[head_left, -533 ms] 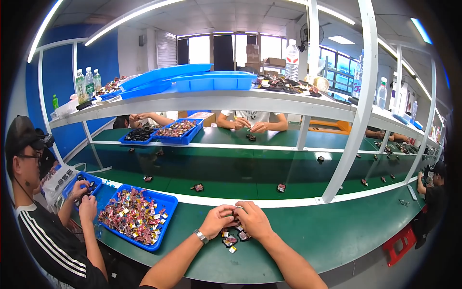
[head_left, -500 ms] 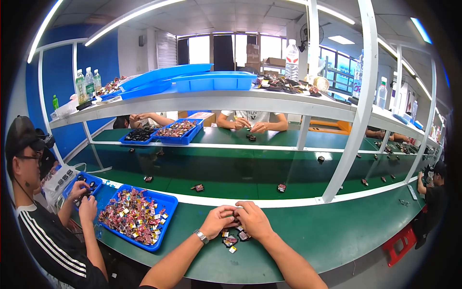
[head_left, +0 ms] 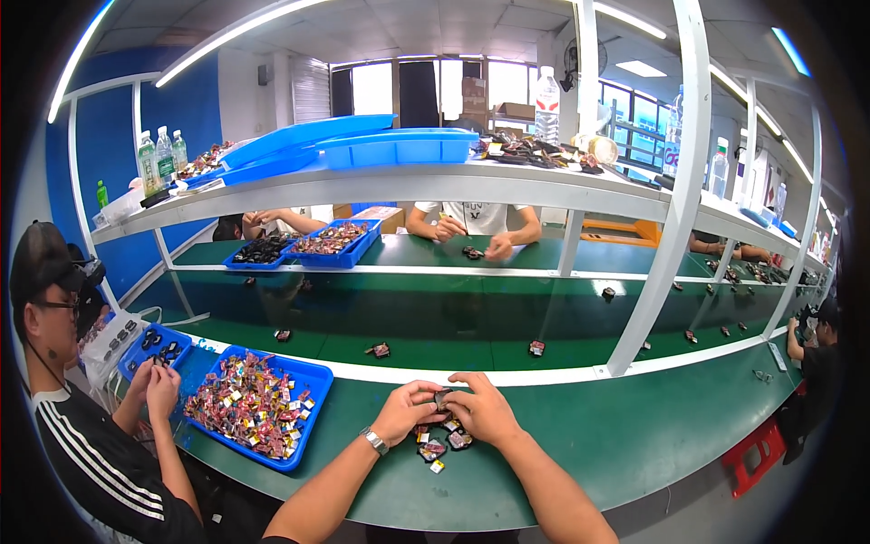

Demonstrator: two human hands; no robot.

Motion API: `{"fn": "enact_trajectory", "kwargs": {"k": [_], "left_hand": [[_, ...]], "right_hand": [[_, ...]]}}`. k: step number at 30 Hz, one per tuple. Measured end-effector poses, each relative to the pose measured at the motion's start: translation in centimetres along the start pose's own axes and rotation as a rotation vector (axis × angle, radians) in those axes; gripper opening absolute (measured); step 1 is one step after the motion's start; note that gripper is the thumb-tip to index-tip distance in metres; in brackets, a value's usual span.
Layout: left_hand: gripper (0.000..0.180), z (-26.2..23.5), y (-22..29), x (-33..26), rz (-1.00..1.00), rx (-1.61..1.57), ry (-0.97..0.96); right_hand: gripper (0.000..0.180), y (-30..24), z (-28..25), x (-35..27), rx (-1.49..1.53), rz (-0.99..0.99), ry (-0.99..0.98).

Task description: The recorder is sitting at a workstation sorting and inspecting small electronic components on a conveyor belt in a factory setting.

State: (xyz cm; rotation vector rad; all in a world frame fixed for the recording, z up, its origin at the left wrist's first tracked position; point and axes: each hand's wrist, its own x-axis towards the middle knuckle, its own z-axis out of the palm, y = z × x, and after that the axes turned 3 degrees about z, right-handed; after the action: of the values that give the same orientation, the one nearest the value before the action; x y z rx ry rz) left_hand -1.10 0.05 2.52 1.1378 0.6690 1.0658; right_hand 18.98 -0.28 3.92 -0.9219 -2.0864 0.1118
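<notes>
Between my left hand (head_left: pixel 403 415) and my right hand (head_left: pixel 485 413) is a small dark part (head_left: pixel 442 400), flat and roughly squarish. My left fingers are closed on its left side, and my right thumb and fingers grip it from the right. Its exact kind is too small to make out. Right below my hands, several small dark parts with reddish boards and white-and-yellow tabs (head_left: pixel 433 450) lie in a loose pile on the green bench (head_left: pixel 580 453). My fingers partly cover this pile.
A blue tray (head_left: pixel 299 462) heaped with reddish small parts stands at my left. Beside it a co-worker (head_left: pixel 86 435) handles a part near a smaller blue tray (head_left: pixel 186 343). Ahead runs a green belt (head_left: pixel 435 340) with scattered parts, under a white shelf frame (head_left: pixel 625 335).
My hands stay nearly in place; the dark part shows more between my fingers. Parts on the near belt have shifted slightly right. The left co-worker's hands have come together.
</notes>
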Motion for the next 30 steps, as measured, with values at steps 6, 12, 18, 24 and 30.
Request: {"fn": "enact_trajectory", "kwargs": {"k": [6,12,18,24,30], "left_hand": [[0.032,-0.64,0.11,0.08,-0.019,0.046,-0.105],[0.030,-0.28,0.09,-0.03,-0.020,0.070,-0.101],[0.026,-0.36,-0.27,-0.06,-0.089,0.009,-0.118],[0.023,-0.71,-0.54,0.04,-0.064,-0.045,-0.125],[0.024,-0.67,-0.62,0.16,-0.037,-0.040,-0.089]], "right_hand": [[0.011,-0.26,0.09,0.12,0.063,0.045,-0.016],[0.009,-0.46,-0.49,-0.03,0.093,0.069,-0.045],[0.011,-0.37,-0.87,-0.17,0.229,0.102,-0.154],[0.011,-0.15,-0.66,-0.17,0.269,0.055,-0.145],[0.012,-0.38,-0.46,-0.23,0.196,0.098,-0.079]]}}
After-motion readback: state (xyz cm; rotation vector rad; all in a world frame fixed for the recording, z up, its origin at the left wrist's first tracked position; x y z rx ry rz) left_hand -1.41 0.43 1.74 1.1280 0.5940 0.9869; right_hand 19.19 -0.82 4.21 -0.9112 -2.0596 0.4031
